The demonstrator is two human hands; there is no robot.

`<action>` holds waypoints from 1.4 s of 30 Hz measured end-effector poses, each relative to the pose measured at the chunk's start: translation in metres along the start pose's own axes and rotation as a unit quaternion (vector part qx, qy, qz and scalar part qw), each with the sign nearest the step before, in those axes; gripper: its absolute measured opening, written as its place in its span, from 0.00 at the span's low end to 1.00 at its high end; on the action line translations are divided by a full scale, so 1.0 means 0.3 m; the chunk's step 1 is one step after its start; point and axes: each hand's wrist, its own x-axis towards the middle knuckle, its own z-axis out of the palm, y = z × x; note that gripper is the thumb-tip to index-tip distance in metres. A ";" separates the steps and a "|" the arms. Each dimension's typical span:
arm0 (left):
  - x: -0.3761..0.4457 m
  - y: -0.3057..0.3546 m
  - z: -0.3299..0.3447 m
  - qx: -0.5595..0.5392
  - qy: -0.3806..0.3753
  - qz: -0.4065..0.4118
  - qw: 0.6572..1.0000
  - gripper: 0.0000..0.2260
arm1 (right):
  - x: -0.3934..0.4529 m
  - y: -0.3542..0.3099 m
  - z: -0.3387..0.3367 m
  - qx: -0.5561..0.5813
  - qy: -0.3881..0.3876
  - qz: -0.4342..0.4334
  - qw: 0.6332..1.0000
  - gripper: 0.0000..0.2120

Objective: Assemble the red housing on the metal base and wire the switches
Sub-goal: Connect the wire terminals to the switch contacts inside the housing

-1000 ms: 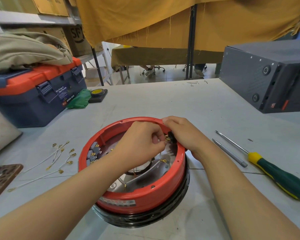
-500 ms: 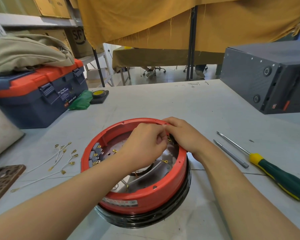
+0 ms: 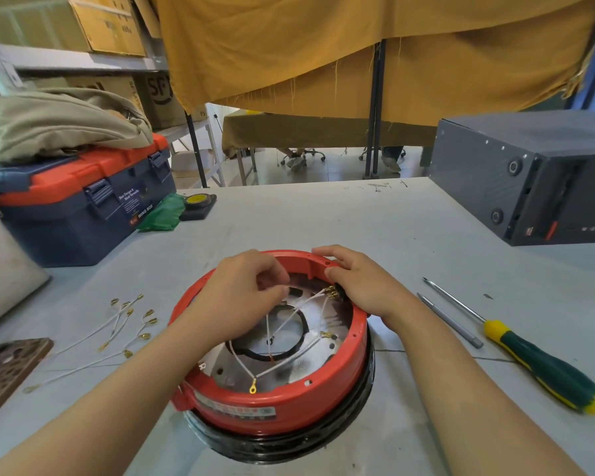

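Both bare forearms extend forward from the lower corners and converge at centre. Left hand (image 3: 241,297), back uppermost, fingers curled with the fingertips pinched together at its right side. Right hand (image 3: 361,283), palm down, fingers bent, index finger and thumb reaching toward the left hand.
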 end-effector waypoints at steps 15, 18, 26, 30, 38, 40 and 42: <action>-0.144 -0.151 -0.063 0.188 0.039 -0.076 0.978 0.12 | -0.028 -0.069 -0.016 -0.182 0.007 0.002 0.983 0.15; -0.126 -0.152 -0.070 0.173 0.027 -0.038 0.984 0.12 | -0.042 -0.074 -0.026 -0.193 0.033 0.002 0.981 0.08; -0.059 -0.150 -0.075 0.085 -0.008 0.085 0.993 0.12 | -0.035 -0.107 -0.052 -0.252 -0.006 -0.031 0.967 0.21; -0.018 -0.134 -0.068 0.050 -0.060 0.139 0.987 0.14 | -0.018 -0.121 -0.037 -0.308 -0.073 -0.058 0.947 0.26; 0.057 -0.115 -0.064 0.087 -0.115 0.179 0.973 0.14 | 0.030 -0.119 -0.008 -0.370 -0.030 -0.104 0.923 0.13; 0.060 -0.114 -0.060 0.104 -0.105 0.168 0.975 0.13 | 0.033 -0.111 -0.016 -0.369 -0.016 -0.091 0.925 0.12; 0.055 -0.112 -0.051 0.120 -0.083 0.148 0.978 0.12 | 0.028 -0.103 -0.025 -0.363 -0.007 -0.083 0.928 0.12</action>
